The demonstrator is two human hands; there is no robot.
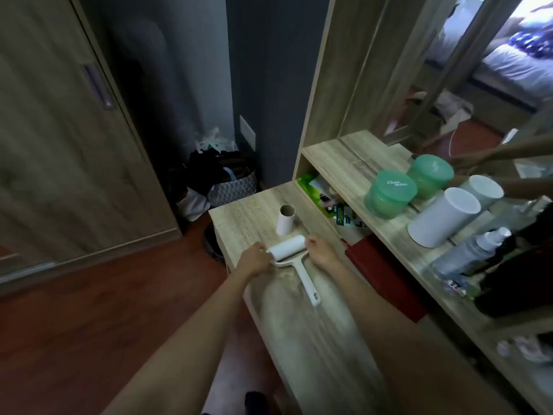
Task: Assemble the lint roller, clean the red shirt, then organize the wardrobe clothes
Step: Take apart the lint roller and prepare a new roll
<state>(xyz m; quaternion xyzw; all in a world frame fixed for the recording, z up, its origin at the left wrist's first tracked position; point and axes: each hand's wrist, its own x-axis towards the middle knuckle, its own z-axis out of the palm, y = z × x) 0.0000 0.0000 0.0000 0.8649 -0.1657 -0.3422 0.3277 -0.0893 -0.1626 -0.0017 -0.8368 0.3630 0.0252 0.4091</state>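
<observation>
The lint roller point(299, 271) lies on the surface point(239, 220), handle toward the person. The left hand point(256, 260) grips one end of the white roll point(286, 248) and the right hand point(321, 253) pinches the other. Best to press both ends evenly until it seats, clear of the cardboard tube point(285, 220) standing just beyond.

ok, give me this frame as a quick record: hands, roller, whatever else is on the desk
left hand: grips the roll's left end
right hand: pinches the roll's right end
roller: white, roll at the head of its frame, handle on the desk pointing toward the person; fully seated or not, cannot tell
tube: cardboard, upright, behind the roller, apart from it
desk: light wood
red cloth: right of the roller, below the shelf edge
shelf: green jar, white canister, spray bottle
</observation>
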